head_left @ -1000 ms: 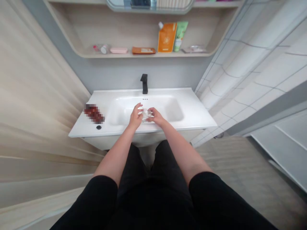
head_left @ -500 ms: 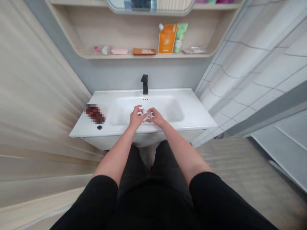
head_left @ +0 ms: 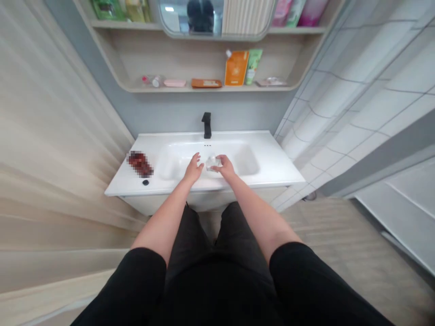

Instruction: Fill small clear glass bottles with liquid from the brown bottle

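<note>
The left hand (head_left: 194,170) has let go and sits loosely open, so the right hand (head_left: 226,168), fingers curled, alone holds the clear container (head_left: 211,163) over the sink (head_left: 249,158).

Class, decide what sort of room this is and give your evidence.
Probably a bathroom: a wide white rectangular basin under a black angular tap, and a pale open shelf holding an orange spouted pouch.
</note>
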{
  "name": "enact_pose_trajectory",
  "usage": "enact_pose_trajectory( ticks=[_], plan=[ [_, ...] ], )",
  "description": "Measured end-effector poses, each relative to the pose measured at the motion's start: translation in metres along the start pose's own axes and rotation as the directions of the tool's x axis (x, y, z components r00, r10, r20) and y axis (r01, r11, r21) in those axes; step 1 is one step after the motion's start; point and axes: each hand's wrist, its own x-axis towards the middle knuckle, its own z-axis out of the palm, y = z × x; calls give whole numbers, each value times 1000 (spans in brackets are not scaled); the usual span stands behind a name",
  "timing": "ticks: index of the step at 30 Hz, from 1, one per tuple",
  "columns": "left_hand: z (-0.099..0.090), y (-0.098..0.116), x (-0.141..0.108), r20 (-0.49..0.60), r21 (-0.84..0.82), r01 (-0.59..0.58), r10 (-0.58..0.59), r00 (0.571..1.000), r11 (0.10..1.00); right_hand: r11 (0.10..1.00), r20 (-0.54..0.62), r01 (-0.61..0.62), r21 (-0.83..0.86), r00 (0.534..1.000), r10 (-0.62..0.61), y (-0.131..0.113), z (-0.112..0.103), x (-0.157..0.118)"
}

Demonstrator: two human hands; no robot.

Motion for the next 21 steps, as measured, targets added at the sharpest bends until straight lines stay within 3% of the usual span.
enact_pose_trajectory(
  ticks=[2, 4, 6, 8, 11, 14, 18, 21],
  plan=[
    [-12, 1, -9, 154, 263, 44, -87, 984, 964, 999, -136, -16, -48, 991, 9, 1, -8, 3],
    [-22, 3, -20, 304, 477, 10, -175, 936, 879, 997, -222, -28, -76, 975, 11, 4, -25, 8],
    [-26, 5, -28, 362, 580, -32, -222, 905, 814, 991, -293, -39, -128, 956, 0, 10, -54, 13],
    [-25, 8, -31, 366, 610, -48, -227, 903, 791, 968, -410, -80, -238, 912, -25, 16, -93, 17],
    [-22, 11, -30, 360, 620, -61, -215, 908, 782, 894, -614, -271, -357, 789, -6, 27, -155, 20],
    [-21, 12, -29, 340, 634, -45, -226, 913, 772, 833, -716, -396, -387, 698, -1, 40, -207, 22],
    [-23, 13, -30, 346, 640, -60, -217, 913, 766, 792, -747, -465, -396, 664, 16, 59, -244, 26],
    [-23, 15, -30, 338, 647, -48, -230, 913, 761, 760, -709, -436, -482, 703, -47, 69, -253, 34]
  ],
)
